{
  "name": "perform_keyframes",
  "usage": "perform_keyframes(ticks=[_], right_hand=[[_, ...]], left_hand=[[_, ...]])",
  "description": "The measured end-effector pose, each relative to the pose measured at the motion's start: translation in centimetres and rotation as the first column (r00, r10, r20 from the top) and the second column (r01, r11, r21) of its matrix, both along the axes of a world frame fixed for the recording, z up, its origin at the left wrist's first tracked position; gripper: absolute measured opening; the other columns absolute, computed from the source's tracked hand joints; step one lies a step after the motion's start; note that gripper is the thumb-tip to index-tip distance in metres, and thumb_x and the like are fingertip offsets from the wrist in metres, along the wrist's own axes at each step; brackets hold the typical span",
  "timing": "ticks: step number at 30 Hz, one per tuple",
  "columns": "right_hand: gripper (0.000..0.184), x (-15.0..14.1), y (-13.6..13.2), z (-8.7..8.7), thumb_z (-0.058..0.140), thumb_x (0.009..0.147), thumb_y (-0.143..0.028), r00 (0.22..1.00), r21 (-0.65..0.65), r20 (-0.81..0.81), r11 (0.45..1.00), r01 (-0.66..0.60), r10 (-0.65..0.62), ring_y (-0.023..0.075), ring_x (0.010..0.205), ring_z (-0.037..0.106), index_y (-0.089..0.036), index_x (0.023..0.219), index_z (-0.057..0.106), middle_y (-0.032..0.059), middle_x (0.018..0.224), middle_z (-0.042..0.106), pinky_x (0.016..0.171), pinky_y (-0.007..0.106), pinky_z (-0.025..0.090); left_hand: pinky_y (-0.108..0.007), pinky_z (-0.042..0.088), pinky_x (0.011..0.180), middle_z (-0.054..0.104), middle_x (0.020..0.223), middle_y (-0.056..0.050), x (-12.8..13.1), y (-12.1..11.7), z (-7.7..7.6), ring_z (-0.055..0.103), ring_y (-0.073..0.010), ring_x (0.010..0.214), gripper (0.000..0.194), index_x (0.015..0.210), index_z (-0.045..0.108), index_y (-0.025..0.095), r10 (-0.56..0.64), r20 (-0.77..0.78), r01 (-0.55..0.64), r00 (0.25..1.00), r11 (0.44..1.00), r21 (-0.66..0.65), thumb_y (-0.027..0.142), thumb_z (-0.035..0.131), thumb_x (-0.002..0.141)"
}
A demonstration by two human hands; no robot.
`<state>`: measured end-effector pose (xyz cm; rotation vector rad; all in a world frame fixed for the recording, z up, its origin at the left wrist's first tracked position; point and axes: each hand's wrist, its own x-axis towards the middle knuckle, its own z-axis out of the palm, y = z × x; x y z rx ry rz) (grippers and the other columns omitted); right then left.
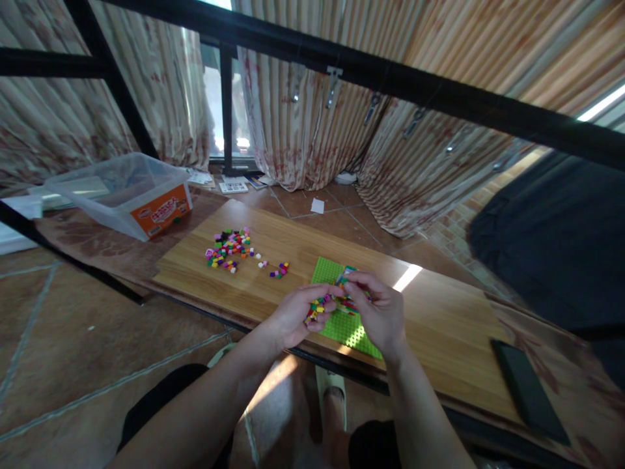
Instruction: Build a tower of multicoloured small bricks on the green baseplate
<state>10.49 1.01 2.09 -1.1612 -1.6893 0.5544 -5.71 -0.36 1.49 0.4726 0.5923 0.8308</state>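
Note:
My left hand [297,317] is cupped around several small coloured toy bricks [319,309] in its palm. Its thumb reaches toward my right hand [381,311], whose thumb and fingers are pinched together; whatever sits between those fingertips is too small to make out. Both hands are over a bright green studded baseplate [325,269] lying on the wooden board. Coloured pieces stand on the plate's middle, partly covered by my fingers. To the left, a loose pile of tiny bricks [232,244] is spread on the board, with a smaller cluster [280,271] nearer the plate.
The long wooden board [439,339] rests on a low cloth-covered table. A clear plastic bin [122,195] with an orange label stands at its left end. A dark flat object [530,391] lies at the right end. A black metal bar [390,75] crosses overhead.

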Motion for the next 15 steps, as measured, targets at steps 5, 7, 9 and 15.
perform_keyframes(ticks=[5,7,9,15], right_hand=[[0.017,2.7,0.7,0.0,0.056,0.081,-0.031,0.959,0.081,0.177,0.974,0.211,-0.223,0.0168,0.075,0.063,-0.022,0.084,0.070,0.0039,0.084,0.068,0.071,0.031,0.051],[0.018,3.2,0.9,-0.1,0.055,0.081,-0.029,0.935,0.100,0.255,0.969,0.226,-0.245,0.0162,0.073,0.064,-0.021,0.083,0.071,0.0041,0.084,0.069,0.070,0.030,0.051],[0.018,3.3,1.0,-0.2,0.055,0.082,-0.028,0.918,0.120,0.311,0.968,0.221,-0.248,0.0157,0.072,0.064,-0.021,0.084,0.071,0.0043,0.085,0.069,0.069,0.029,0.051],[0.021,3.0,1.1,-0.6,0.053,0.083,-0.029,0.883,0.141,0.399,0.968,0.210,-0.249,0.0172,0.076,0.065,-0.019,0.085,0.072,0.0057,0.088,0.069,0.070,0.030,0.052]], left_hand=[[-0.013,0.015,0.035,0.039,0.059,0.003,-0.1,0.3,-0.4,0.031,-0.0026,0.042,0.016,0.084,0.061,0.011,0.099,-0.057,-0.101,0.993,0.994,-0.033,0.025,0.052,0.081],[-0.013,0.015,0.034,0.039,0.059,0.004,-0.1,0.5,-0.5,0.030,-0.0023,0.041,0.017,0.083,0.060,0.011,0.110,-0.073,-0.114,0.991,0.992,-0.049,0.025,0.050,0.082],[-0.013,0.014,0.035,0.039,0.058,0.004,-0.1,0.5,-0.6,0.030,-0.0022,0.041,0.016,0.083,0.060,0.011,0.117,-0.087,-0.122,0.989,0.991,-0.058,0.025,0.050,0.082],[-0.014,0.014,0.035,0.039,0.060,0.004,0.0,0.5,-0.7,0.032,-0.0019,0.041,0.015,0.083,0.059,0.012,0.119,-0.127,-0.128,0.985,0.990,-0.064,0.024,0.050,0.082]])
